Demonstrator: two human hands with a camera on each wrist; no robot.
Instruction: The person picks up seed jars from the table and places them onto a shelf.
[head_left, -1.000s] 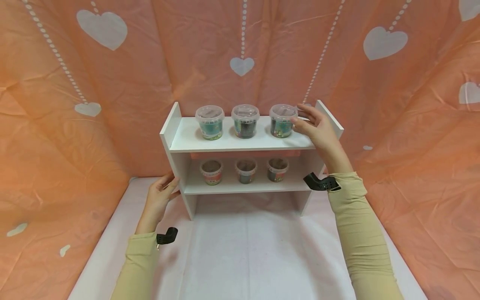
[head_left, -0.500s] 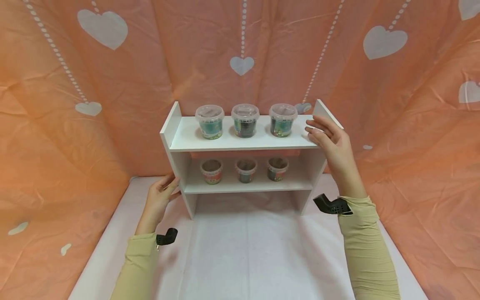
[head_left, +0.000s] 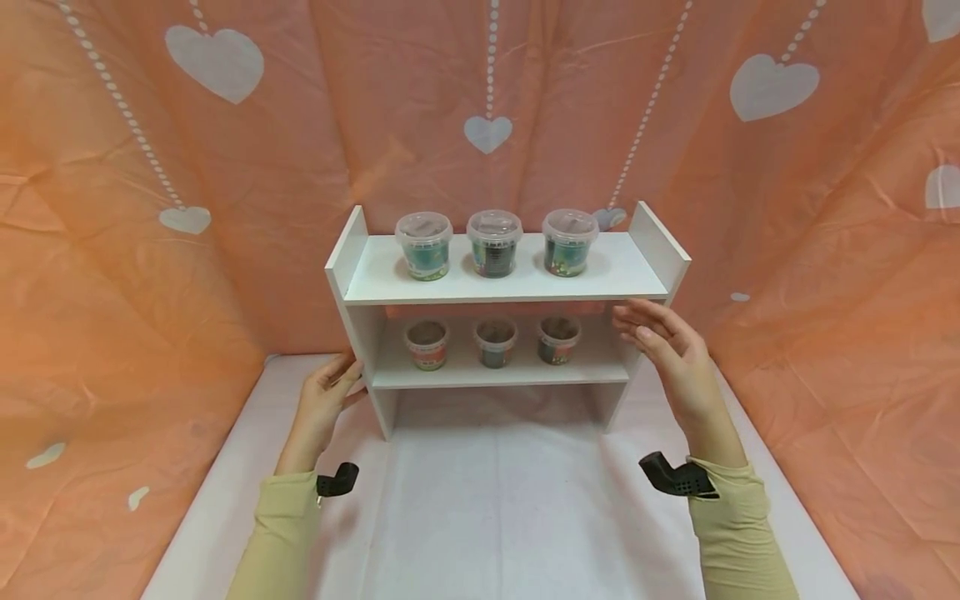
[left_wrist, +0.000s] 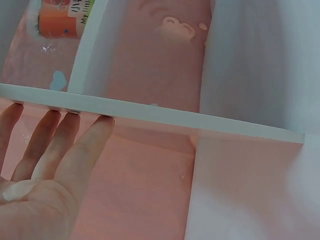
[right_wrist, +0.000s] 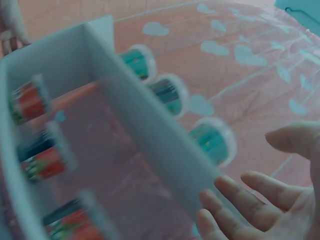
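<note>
A white two-tier shelf stands in front of me. My left hand touches the outside of its left side panel; the left wrist view shows the extended fingertips against the panel's edge. My right hand is in front of the shelf's right side with relaxed fingers and holds nothing. On the top tier stand three lidded plastic tubs with teal labels: left, middle and right. Three smaller tubs with reddish labels stand on the lower tier: left, middle and right.
A white cloth-covered table carries the shelf. Orange curtains with white hearts hang close behind it and on both sides. The shelf's raised right end panel stands above the right hand.
My right hand has left the right top tub and moved right and down, to below the top tier. The left hand has stayed at the side panel. The tubs stay in place.
</note>
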